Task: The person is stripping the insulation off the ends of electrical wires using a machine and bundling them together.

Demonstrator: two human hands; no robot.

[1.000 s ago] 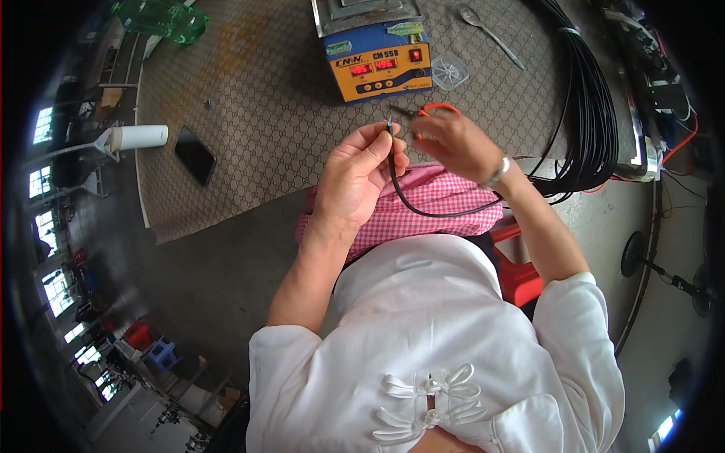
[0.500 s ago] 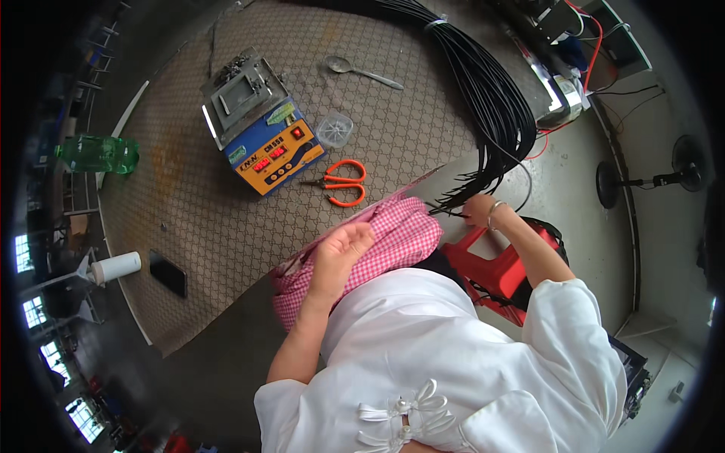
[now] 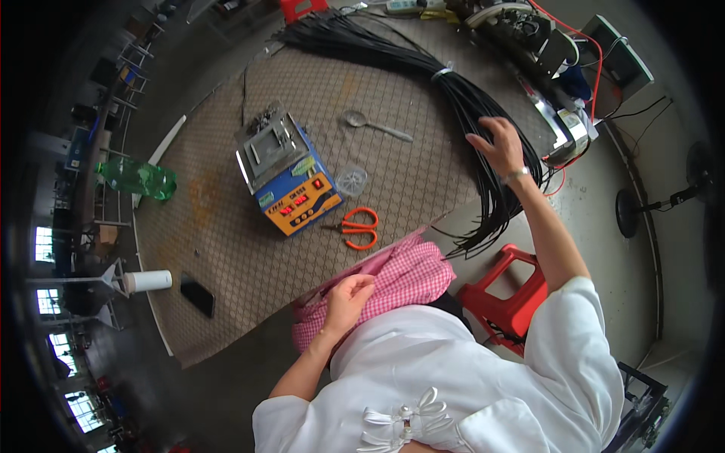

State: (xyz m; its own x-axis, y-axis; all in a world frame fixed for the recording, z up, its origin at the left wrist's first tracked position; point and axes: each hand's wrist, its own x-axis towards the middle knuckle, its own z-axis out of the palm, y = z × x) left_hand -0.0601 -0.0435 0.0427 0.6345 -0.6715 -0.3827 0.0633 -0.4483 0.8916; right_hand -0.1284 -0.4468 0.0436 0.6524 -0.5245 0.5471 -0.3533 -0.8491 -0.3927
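Above the long bundle of thin black cables (image 3: 472, 98), on the right side of the table, my right hand (image 3: 500, 151) has its thumb and fingers spread. Nothing shows in it, and whether the fingertips touch the cables I cannot tell. Loosely bent, my left hand (image 3: 349, 300) hovers over a pink checked cloth (image 3: 411, 275) at the table's near edge, and I see nothing held there. A white tie (image 3: 442, 72) gathers the cables, whose loose ends hang past the table's edge. Orange-handled scissors (image 3: 361, 228) lie beyond the left hand.
On the patterned table (image 3: 249, 264) stand a blue and orange solder pot (image 3: 291, 177), a round clear container (image 3: 351, 181), a spoon (image 3: 377, 127), a phone (image 3: 197, 295) and a green bottle (image 3: 137, 178). A red stool (image 3: 513, 291) is at right; machinery (image 3: 521, 30) stands far right.
My right hand has gone from the cable ends up along the bundle, and its fingers have spread. The left hand stays near the cloth, its fingers turned more to the right. The view has shifted.
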